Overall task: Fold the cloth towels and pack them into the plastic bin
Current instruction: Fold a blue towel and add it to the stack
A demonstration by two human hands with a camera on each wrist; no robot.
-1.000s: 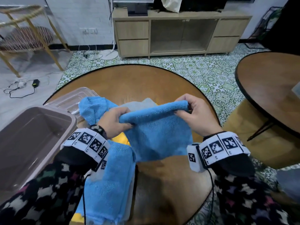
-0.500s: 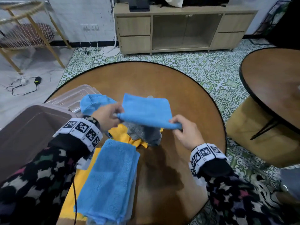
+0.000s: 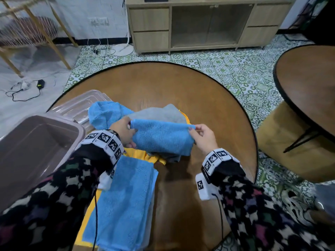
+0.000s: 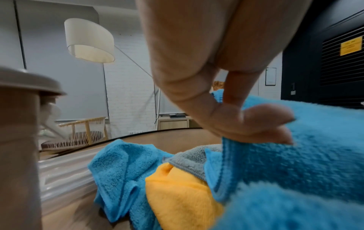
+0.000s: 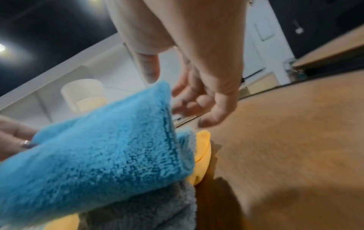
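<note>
Both hands hold a folded blue towel (image 3: 161, 140) by its top edge above the heap of loose towels. My left hand (image 3: 130, 126) pinches its left corner between thumb and fingers (image 4: 256, 123). At the right corner, my right hand (image 3: 192, 129) holds lightly, thumb on top and fingers behind the edge (image 5: 167, 87). Under it lie a grey towel (image 3: 159, 113), a yellow towel (image 3: 141, 154) and a crumpled blue towel (image 3: 105, 115). A folded stack topped by a blue towel (image 3: 123, 205) sits by the table's near edge. The brown plastic bin (image 3: 36, 142) stands at the left, nothing visible inside.
The bin's clear lid (image 3: 78, 105) lies behind the bin on the round wooden table (image 3: 181, 87). A second round table (image 3: 308, 84) and a yellow stool (image 3: 282, 142) stand to the right. A wooden cabinet (image 3: 208, 24) is at the far wall.
The towel, held open a second ago, was doubled over and lifted flat. Now it hangs from its top edge over the heap, with both hands a little farther forward.
</note>
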